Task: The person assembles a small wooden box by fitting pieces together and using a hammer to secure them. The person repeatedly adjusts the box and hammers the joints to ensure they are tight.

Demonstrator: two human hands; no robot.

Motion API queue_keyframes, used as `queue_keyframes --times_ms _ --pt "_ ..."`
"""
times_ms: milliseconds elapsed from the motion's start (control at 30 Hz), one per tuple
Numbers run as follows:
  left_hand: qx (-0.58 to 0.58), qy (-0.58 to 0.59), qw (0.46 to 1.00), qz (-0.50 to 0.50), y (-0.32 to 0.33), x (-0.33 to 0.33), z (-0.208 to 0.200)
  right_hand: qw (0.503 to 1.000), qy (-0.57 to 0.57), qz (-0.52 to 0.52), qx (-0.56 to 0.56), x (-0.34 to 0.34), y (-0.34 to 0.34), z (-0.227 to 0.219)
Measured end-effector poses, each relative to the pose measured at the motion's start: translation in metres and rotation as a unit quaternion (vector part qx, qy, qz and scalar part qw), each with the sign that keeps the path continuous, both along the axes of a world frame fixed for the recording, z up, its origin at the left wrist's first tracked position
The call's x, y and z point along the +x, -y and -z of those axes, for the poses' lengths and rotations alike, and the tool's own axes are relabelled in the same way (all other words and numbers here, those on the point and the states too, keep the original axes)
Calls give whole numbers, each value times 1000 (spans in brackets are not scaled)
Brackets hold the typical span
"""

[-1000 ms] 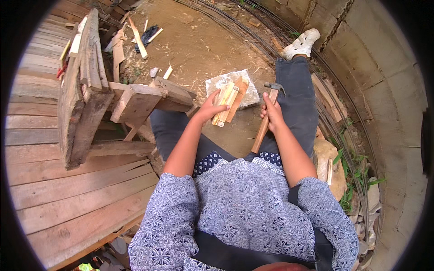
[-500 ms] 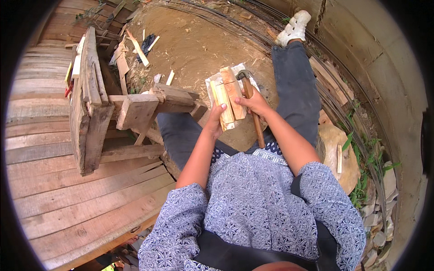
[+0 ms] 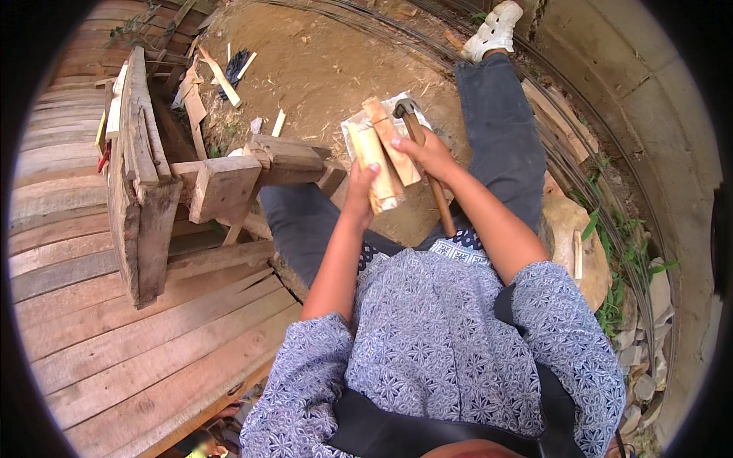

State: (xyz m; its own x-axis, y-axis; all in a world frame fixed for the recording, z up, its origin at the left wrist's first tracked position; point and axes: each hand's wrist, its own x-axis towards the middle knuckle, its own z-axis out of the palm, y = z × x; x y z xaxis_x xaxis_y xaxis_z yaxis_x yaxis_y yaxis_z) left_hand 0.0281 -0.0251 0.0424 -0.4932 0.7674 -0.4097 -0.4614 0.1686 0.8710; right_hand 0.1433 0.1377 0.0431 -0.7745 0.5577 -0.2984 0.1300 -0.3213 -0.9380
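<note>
While left hand (image 3: 360, 185) grips pale split wood pieces (image 3: 379, 156), right hand (image 3: 432, 153), fingers around wooden-handled hammer (image 3: 424, 164), has moved up against them; striking looks imminent.

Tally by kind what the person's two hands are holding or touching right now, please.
Pale wood pieces, held together, steadied by the left hand: 2
Hammer with wooden handle, under the right hand: 1
White sheet beneath the wood: 1
Total: 4

Pale wood pieces (image 3: 382, 156) held bundled; wooden-handled hammer (image 3: 424, 164) alongside.
</note>
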Motion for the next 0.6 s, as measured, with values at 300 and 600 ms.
queue_keyframes --times_ms 300,600 --pt "34 -363 921 139 17 -22 -3 968 -45 13 -246 9 10 5" --pt "153 149 975 -60 37 -15 -10 989 -99 2 -107 11 -3 -5"
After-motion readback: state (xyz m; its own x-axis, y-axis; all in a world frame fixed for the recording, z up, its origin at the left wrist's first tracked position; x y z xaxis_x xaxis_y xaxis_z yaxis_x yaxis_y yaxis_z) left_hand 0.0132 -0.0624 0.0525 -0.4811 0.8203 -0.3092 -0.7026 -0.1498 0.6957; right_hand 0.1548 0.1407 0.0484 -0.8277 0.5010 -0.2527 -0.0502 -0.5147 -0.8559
